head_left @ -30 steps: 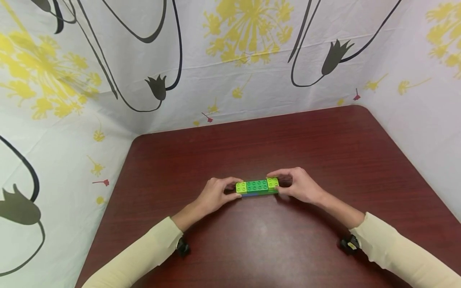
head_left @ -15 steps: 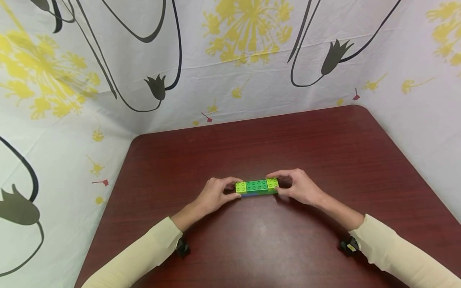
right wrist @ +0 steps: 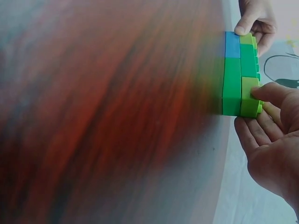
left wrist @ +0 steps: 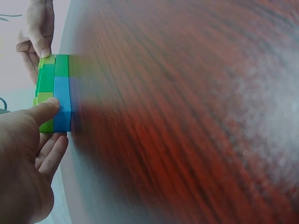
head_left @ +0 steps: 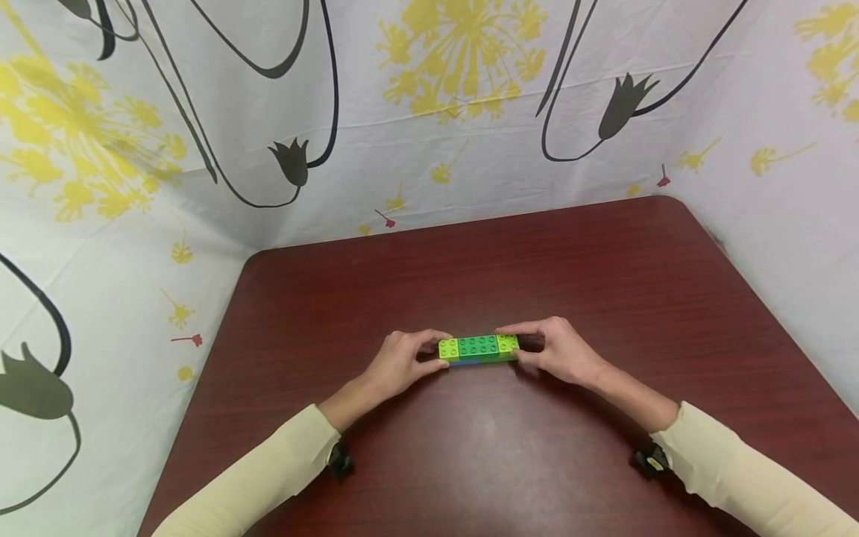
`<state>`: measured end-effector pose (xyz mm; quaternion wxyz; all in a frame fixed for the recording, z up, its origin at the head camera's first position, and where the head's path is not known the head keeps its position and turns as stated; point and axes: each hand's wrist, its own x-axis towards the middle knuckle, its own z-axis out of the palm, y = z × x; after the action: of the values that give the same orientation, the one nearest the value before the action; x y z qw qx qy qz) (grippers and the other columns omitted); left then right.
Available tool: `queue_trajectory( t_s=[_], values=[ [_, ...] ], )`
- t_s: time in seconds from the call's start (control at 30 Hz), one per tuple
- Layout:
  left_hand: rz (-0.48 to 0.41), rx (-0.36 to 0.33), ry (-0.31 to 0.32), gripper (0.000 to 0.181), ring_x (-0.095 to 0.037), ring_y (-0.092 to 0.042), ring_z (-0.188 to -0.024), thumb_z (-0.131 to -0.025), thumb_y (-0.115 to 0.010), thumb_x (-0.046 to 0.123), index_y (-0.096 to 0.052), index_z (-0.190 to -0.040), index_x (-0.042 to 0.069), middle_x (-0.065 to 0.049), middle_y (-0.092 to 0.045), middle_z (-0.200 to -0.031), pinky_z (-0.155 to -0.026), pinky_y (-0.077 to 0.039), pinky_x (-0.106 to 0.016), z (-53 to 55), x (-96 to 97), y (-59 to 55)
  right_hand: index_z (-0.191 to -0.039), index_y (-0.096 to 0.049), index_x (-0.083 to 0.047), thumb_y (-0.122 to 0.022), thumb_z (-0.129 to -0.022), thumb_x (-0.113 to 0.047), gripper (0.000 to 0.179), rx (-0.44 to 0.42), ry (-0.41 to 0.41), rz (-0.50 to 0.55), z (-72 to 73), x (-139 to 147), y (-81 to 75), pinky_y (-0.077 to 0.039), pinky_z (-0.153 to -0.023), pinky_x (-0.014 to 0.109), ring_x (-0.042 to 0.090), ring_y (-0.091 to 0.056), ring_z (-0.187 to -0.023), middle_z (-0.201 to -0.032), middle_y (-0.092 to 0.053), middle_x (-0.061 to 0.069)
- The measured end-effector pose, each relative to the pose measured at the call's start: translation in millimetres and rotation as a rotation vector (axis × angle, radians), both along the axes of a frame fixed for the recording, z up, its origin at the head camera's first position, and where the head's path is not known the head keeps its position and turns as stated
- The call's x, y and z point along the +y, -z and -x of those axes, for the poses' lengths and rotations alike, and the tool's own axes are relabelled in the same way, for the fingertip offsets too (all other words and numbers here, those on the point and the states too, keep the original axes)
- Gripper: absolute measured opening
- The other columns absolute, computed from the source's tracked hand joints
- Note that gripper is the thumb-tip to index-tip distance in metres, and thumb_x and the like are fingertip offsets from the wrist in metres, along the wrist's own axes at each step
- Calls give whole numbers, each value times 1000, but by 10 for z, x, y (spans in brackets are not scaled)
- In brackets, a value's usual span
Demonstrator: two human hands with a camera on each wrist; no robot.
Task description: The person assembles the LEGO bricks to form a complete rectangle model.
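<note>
A low bar of toy building bricks lies across the middle of the dark red table. Its top layer has a green brick (head_left: 479, 346) between two lime bricks, the left lime brick (head_left: 448, 348) and the right lime brick (head_left: 508, 342). Underneath, a blue brick (left wrist: 62, 95) sits at the left end and another green brick (right wrist: 231, 86) at the right. My left hand (head_left: 397, 364) pinches the bar's left end, thumb on the near side. On the right end, my right hand (head_left: 562, 350) grips likewise, thumb against the lime brick. The far-side fingers are partly hidden.
The dark red table (head_left: 483, 455) has rounded far corners and reaches the white patterned cloth (head_left: 416, 164) behind and at both sides. Small black devices show at the wrists, a left one (head_left: 340, 461) and a right one (head_left: 649, 460).
My right hand has dipped very slightly toward me, its fingers still on the right lime brick. The left hand and the brick bar stay nearly where they were.
</note>
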<state>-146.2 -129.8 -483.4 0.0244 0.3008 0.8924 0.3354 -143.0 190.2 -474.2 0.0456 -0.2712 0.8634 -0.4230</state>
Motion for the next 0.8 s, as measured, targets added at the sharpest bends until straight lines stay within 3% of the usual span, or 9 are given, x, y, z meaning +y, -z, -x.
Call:
queue_trajectory(
  t_s=[0.37,0.57,0.67,0.8],
  values=[
    [-19,15,13,40,-12,-78,-98,-90,-89,18,-75,-127,11,-5,-79,-116,-86,-61,-23,-8,8,-1,-132,-76,-10,-85,-90,-2,44,-39,-14,-38,29,18,-41,-61,-84,31,19,-74,-110,-124,-76,9],
    [-15,22,7,40,-10,-77,-97,-89,-89,18,-75,-126,11,-4,-80,-114,-85,-61,-24,2,4,17,-132,-77,-14,-86,-90,-6,44,-64,-38,-73,77,32,-85,-48,-71,28,12,-59,-80,-121,-78,5],
    [-17,19,4,40,-10,-77,-97,-89,-90,18,-75,-126,11,-4,-80,-113,-85,-61,-25,6,-1,26,-133,-77,-14,-86,-91,-8,43,-93,-51,-73,105,36,-97,-49,-74,28,11,-63,-86,-123,-77,5],
    [-20,16,4,40,-11,-78,-96,-89,-90,19,-75,-126,11,-4,-80,-113,-85,-61,-26,11,-4,37,-132,-77,-13,-85,-91,-7,42,-125,-57,-67,124,37,-112,-55,-81,29,15,-71,-107,-125,-76,6]
  ],
)
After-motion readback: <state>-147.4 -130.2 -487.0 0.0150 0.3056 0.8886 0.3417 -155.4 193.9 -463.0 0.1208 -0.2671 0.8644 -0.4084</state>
